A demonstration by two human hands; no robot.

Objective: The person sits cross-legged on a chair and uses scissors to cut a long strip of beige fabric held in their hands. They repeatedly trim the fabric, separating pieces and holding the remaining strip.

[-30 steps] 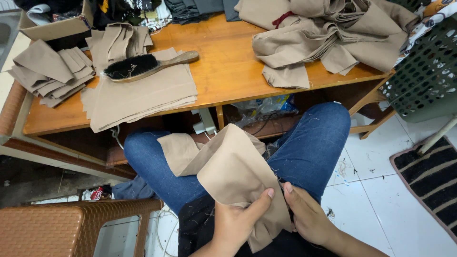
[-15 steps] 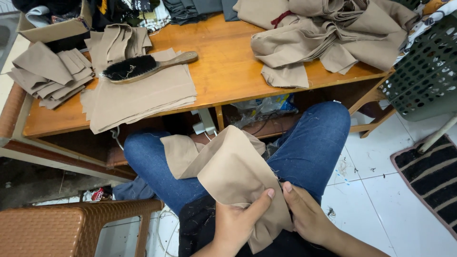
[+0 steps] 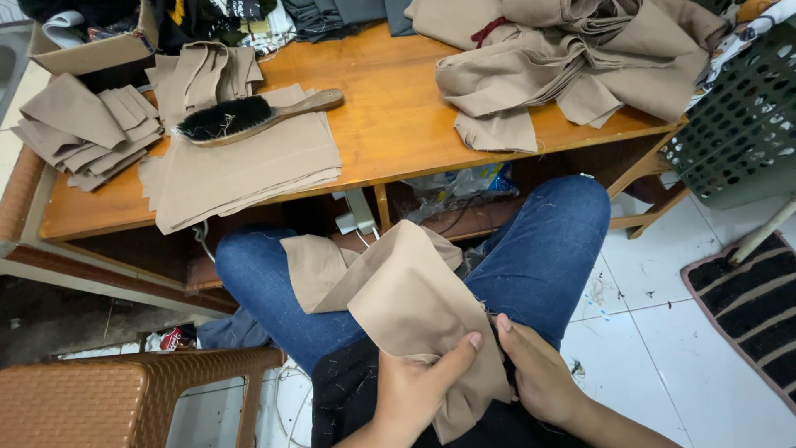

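A tan fabric piece (image 3: 398,290) lies across my lap over blue jeans. My left hand (image 3: 414,390) pinches its lower edge between thumb and fingers. My right hand (image 3: 539,377) presses against the same edge from the right, its fingers partly tucked under the cloth. On the wooden table (image 3: 398,124) ahead, a flat stack of tan fabric (image 3: 249,170) lies under a wooden brush with black bristles (image 3: 249,116).
A loose heap of tan fabric (image 3: 572,58) covers the table's right end. Folded tan pieces (image 3: 83,133) sit at the left beside a cardboard box (image 3: 91,54). A green plastic crate (image 3: 738,124) stands at right, a brown woven chair (image 3: 124,398) at lower left, a striped mat (image 3: 746,307) on the tiles.
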